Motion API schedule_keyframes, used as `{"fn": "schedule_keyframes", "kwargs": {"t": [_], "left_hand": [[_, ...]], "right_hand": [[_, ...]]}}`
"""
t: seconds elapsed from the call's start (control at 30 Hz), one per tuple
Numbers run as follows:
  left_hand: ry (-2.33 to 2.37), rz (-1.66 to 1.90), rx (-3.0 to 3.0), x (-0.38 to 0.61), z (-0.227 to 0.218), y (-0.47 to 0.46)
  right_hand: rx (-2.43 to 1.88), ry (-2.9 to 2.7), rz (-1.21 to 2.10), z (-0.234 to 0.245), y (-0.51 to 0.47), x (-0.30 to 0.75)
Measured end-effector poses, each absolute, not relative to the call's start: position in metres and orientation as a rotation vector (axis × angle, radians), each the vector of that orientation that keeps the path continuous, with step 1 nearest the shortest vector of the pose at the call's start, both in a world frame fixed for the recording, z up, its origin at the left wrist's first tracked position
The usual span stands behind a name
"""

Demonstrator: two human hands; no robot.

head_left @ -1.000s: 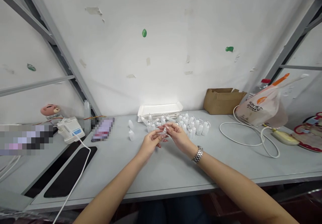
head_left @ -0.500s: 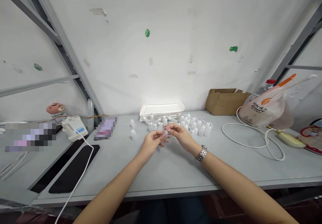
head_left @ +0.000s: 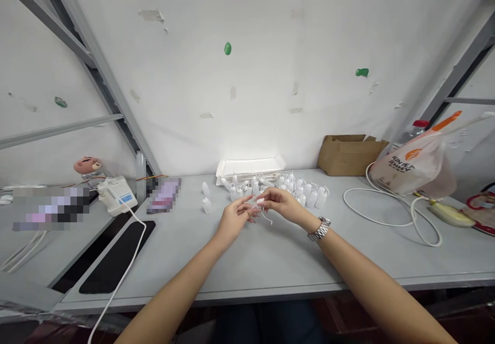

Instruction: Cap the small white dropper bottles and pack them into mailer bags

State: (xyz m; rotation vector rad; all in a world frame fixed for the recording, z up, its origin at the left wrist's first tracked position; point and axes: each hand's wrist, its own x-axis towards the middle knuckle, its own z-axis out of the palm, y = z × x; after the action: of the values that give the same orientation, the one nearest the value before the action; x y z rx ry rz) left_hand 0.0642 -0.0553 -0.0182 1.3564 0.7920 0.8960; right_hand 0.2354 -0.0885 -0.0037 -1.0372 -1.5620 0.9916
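Observation:
Between my two hands is a small translucent plastic squeeze bottle (head_left: 255, 204), mostly covered by fingers. My left hand (head_left: 234, 216) grips its body from the left. My right hand (head_left: 281, 203) pinches the white cap (head_left: 260, 200) at its top. A thin white strap (head_left: 267, 218) hangs below the right fingers. Just behind my hands stand several similar bottles (head_left: 310, 194) with thin nozzles and tethered caps. To the left, a separate bottle (head_left: 207, 206) stands upright near another small one (head_left: 204, 188).
White trays (head_left: 251, 166) lie against the wall. A cardboard box (head_left: 348, 156), a plastic bag (head_left: 410, 166) and a looped white cable (head_left: 358, 212) occupy the right. On the left are a phone with a blurred screen (head_left: 164, 195), a white device (head_left: 117, 195) and a black slab (head_left: 116, 261).
My right hand has shifted slightly right and turned at the wrist. The thin strap now shows hanging below it. My left fingers have loosened and spread somewhat around the bottle.

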Motion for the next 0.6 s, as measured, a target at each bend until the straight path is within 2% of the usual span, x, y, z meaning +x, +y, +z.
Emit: {"fn": "schedule_keyframes", "kwargs": {"t": [0.17, 0.37, 0.5, 0.6], "left_hand": [[0.743, 0.845, 1.403, 0.063, -0.018, -0.055], [0.871, 1.074, 1.738, 0.06, -0.026, -0.059], [0.874, 1.181, 1.97, 0.059, -0.031, -0.06], [0.878, 1.185, 1.902, 0.062, -0.031, -0.058]], "right_hand": [[-1.061, -1.576, 0.966, -0.007, -0.09, 0.235], [-1.304, -1.415, 0.811, -0.012, -0.094, 0.213], [-1.364, -1.304, 0.872, -0.015, -0.092, 0.207], [-1.32, -1.281, 0.937, -0.016, -0.09, 0.209]]}}
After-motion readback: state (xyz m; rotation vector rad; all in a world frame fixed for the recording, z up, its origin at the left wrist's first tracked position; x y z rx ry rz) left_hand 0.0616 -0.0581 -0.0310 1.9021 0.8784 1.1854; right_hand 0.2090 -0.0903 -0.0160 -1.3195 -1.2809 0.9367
